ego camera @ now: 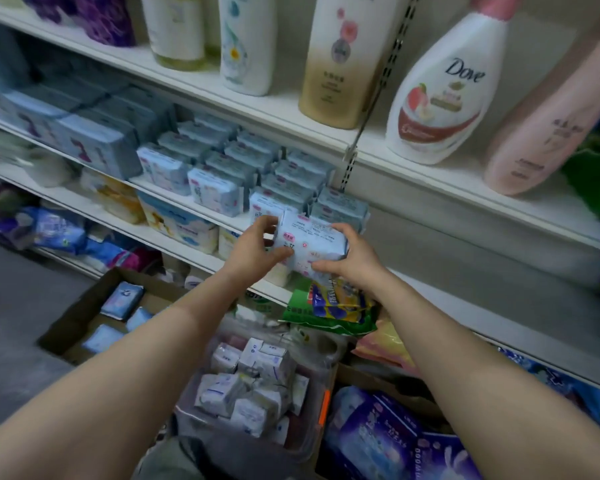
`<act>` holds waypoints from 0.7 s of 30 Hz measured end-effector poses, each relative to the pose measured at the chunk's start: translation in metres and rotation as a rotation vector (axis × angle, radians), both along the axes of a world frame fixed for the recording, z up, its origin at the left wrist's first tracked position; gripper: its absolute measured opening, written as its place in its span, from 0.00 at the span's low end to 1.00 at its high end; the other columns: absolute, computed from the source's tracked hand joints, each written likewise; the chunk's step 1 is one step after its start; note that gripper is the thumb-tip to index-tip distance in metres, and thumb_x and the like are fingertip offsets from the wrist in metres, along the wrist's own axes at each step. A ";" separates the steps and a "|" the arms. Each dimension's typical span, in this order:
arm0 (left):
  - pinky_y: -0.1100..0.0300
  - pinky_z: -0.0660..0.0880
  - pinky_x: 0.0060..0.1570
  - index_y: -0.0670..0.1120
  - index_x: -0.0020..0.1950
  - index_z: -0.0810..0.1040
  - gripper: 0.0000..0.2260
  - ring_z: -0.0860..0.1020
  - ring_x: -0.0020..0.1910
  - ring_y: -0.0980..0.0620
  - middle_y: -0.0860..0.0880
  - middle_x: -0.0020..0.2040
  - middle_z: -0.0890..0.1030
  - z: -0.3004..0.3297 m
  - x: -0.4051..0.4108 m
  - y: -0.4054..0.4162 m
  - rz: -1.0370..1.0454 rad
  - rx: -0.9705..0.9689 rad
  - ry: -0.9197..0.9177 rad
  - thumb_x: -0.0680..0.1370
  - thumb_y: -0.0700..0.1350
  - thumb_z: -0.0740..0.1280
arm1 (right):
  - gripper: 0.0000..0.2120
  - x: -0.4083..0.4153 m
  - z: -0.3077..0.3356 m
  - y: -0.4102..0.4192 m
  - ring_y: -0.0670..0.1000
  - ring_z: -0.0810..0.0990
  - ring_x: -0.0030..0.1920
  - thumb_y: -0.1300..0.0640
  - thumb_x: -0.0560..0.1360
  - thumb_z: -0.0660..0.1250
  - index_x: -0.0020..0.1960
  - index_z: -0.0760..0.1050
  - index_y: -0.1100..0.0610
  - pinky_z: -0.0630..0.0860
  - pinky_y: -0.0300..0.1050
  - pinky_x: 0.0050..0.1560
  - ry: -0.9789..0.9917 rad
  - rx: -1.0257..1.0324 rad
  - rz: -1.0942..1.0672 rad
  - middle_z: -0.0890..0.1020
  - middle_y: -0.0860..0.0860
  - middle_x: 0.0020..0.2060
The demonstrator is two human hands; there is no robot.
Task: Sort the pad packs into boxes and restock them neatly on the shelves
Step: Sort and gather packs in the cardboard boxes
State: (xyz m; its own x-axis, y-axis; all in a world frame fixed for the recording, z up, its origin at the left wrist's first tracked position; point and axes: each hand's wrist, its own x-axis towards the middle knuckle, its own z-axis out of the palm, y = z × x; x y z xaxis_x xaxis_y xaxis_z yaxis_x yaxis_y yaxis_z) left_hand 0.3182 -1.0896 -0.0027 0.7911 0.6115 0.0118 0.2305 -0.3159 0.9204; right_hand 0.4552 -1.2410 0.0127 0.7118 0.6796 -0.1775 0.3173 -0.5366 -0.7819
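Between both hands' fingers: pad pack (shelf-edge height).

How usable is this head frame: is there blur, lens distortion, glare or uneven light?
Head view: wide-angle bend bows the shelf edge and tilts the Dove bottle; the left-side packs and purple items at top left are smeared by blur; the pad pack held by the left hand and right hand is fairly sharp, its print unreadable; light is soft and dim, with no strong glare.
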 end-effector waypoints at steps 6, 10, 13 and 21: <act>0.51 0.78 0.53 0.46 0.70 0.68 0.26 0.78 0.57 0.49 0.48 0.62 0.77 0.006 -0.015 0.103 0.025 0.029 -0.027 0.74 0.44 0.74 | 0.34 -0.017 0.013 0.104 0.53 0.79 0.54 0.52 0.63 0.82 0.63 0.68 0.45 0.79 0.58 0.54 -0.070 0.047 -0.049 0.77 0.47 0.58; 0.55 0.76 0.50 0.45 0.71 0.67 0.27 0.78 0.54 0.51 0.51 0.59 0.76 0.014 -0.032 0.180 0.056 0.024 -0.043 0.75 0.44 0.73 | 0.36 -0.032 0.018 0.187 0.52 0.79 0.56 0.52 0.62 0.82 0.65 0.68 0.49 0.77 0.54 0.59 -0.040 0.100 -0.132 0.78 0.49 0.59; 0.54 0.77 0.53 0.44 0.70 0.68 0.25 0.79 0.54 0.50 0.48 0.61 0.78 0.016 -0.039 0.228 0.072 0.019 -0.060 0.75 0.42 0.72 | 0.36 -0.037 0.022 0.243 0.52 0.79 0.58 0.54 0.63 0.83 0.66 0.70 0.54 0.78 0.53 0.60 0.002 0.136 -0.150 0.79 0.51 0.60; 0.61 0.75 0.57 0.44 0.70 0.67 0.23 0.77 0.58 0.53 0.48 0.61 0.76 0.008 -0.032 0.327 0.084 -0.037 -0.151 0.77 0.38 0.69 | 0.37 -0.034 0.016 0.351 0.54 0.76 0.64 0.56 0.67 0.80 0.72 0.68 0.52 0.75 0.49 0.63 0.011 0.197 -0.162 0.76 0.53 0.67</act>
